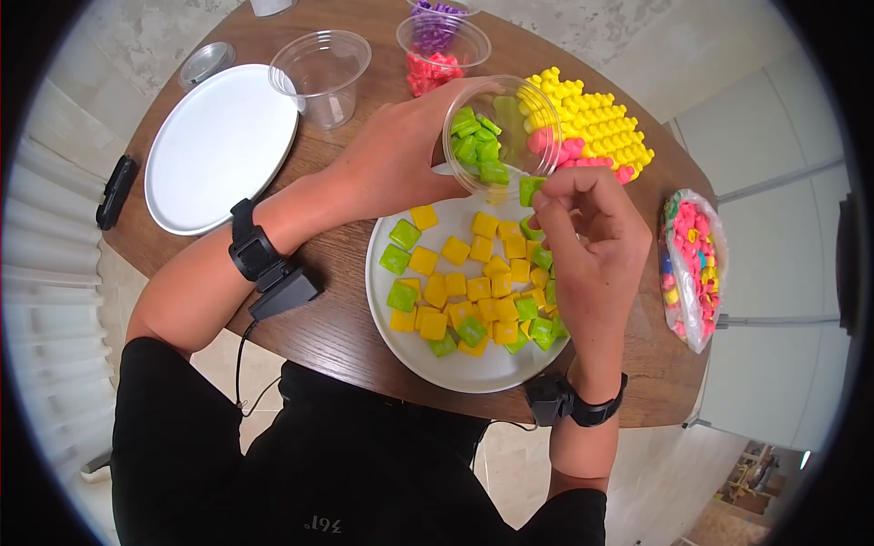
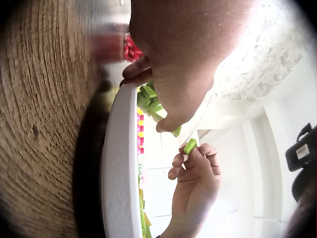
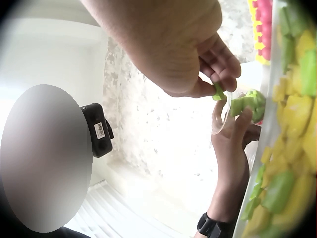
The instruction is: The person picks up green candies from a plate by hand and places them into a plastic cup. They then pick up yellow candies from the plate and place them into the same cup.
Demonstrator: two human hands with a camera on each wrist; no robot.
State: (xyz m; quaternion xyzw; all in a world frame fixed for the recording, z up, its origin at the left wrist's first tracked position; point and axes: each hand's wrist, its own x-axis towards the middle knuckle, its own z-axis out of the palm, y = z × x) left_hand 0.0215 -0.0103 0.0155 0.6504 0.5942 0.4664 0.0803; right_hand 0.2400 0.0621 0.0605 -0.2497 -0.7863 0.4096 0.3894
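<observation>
My left hand [image 1: 401,141] grips a clear plastic cup [image 1: 514,100] over the far side of a round white plate [image 1: 386,338]. Tilted toward me, the cup holds several glossy green squares [image 1: 473,144]. Between thumb and fingers, my right hand [image 1: 601,237] pinches one green square [image 1: 531,189] just by the cup's rim. In the right wrist view that square [image 3: 218,92] shows at the fingertips, beside the cup's opening. Yellow squares [image 1: 455,250] and more green squares [image 1: 405,234] lie mixed on the plate below; my right hand hides some at its right side.
Another white plate [image 1: 218,146] lies at the left, beside a clear cup [image 1: 330,77]. Cups with red pieces [image 1: 432,71] and purple pieces [image 1: 435,32] stand at the back. Yellow knobbed pieces [image 1: 592,118] with pink ones sit back right, a plastic bag [image 1: 694,264] of colourful pieces at right.
</observation>
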